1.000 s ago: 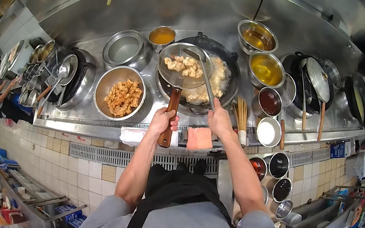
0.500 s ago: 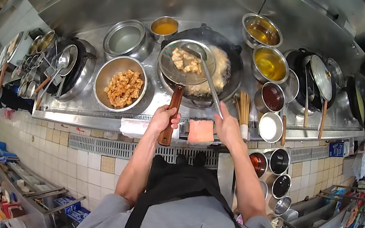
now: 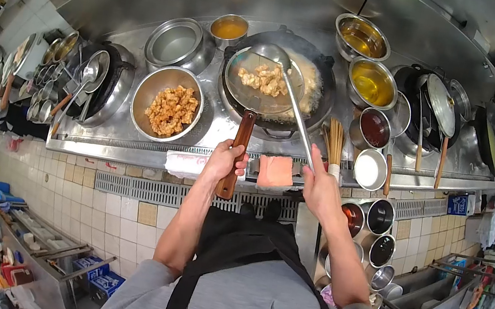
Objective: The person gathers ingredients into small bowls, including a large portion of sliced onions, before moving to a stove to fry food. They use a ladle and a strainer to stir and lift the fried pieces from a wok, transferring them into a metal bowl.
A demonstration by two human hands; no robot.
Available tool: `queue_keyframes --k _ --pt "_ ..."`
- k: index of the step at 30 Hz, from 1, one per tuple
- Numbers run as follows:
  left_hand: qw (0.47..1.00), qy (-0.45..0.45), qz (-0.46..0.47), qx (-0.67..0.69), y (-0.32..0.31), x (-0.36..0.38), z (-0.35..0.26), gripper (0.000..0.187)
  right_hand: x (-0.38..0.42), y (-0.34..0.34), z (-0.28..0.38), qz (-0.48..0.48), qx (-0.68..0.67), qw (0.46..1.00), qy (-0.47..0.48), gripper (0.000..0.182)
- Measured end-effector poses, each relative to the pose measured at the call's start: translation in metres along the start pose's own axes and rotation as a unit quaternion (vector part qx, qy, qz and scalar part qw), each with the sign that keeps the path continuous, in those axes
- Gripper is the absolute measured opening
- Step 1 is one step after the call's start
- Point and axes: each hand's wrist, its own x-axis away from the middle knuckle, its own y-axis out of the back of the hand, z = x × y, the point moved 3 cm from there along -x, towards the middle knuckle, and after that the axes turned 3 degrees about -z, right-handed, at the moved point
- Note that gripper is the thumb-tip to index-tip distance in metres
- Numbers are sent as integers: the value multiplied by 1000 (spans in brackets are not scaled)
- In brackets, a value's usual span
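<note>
My left hand (image 3: 226, 161) is closed round the wooden handle of a round mesh strainer (image 3: 236, 93), which is over a wok (image 3: 325, 89) of bubbling, foaming oil. Pale fried pieces (image 3: 267, 80) lie in the strainer. My right hand (image 3: 322, 191) grips the long metal handle of a ladle (image 3: 272, 54). The ladle's bowl is at the strainer's far rim, beyond the pieces. Left of the wok, a steel bowl (image 3: 139, 110) holds browned fried pieces (image 3: 172, 111).
Behind stand a pot (image 3: 174, 42) and a bowl of orange liquid (image 3: 229, 27). To the right are bowls of yellow oil (image 3: 372, 85), a pot of dark red sauce (image 3: 374, 128), a white-filled pot (image 3: 369, 169) and a bamboo brush (image 3: 333, 142). A pink cloth (image 3: 275, 171) lies at the counter's front edge.
The ladle's bowl has moved from over the strainer's right side to its far rim. My right hand has come back toward me and slightly right. My left hand keeps hold of the strainer.
</note>
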Motion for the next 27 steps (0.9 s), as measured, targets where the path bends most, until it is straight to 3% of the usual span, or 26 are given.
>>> queue_keyframes --k 3,7,10,12,14,15,18,21,24,27 --pt "1000 -2 7 6 2 -5 3 13 -14 -36 -31 62 35 997 16 57" --pt "1000 6 -3 6 13 -5 15 14 -21 -12 -12 79 -40 996 -28 56" --pt "1000 -8 -24 -6 3 6 5 14 -18 -19 3 17 -81 996 -23 54" --pt "998 -33 -31 -44 -3 5 0 14 -16 -35 7 140 -163 960 -179 54" --pt "1000 -13 -15 5 8 -7 4 12 -16 -37 5 152 -179 955 -183 54" --pt "1000 -16 -21 -5 10 -4 7 12 -8 -33 -8 103 -154 976 -115 55" --pt "1000 -11 -21 4 19 -1 15 10 23 -8 -4 16 -65 997 -34 56" --pt "1000 -16 -20 14 15 1 12 11 33 24 21 11 -55 998 -32 57" --pt "999 -24 -24 -14 10 6 13 12 5 -12 -1 146 70 985 -61 58" --pt "999 -1 -36 -37 12 9 17 14 -21 -42 -22 74 -30 996 -35 57"
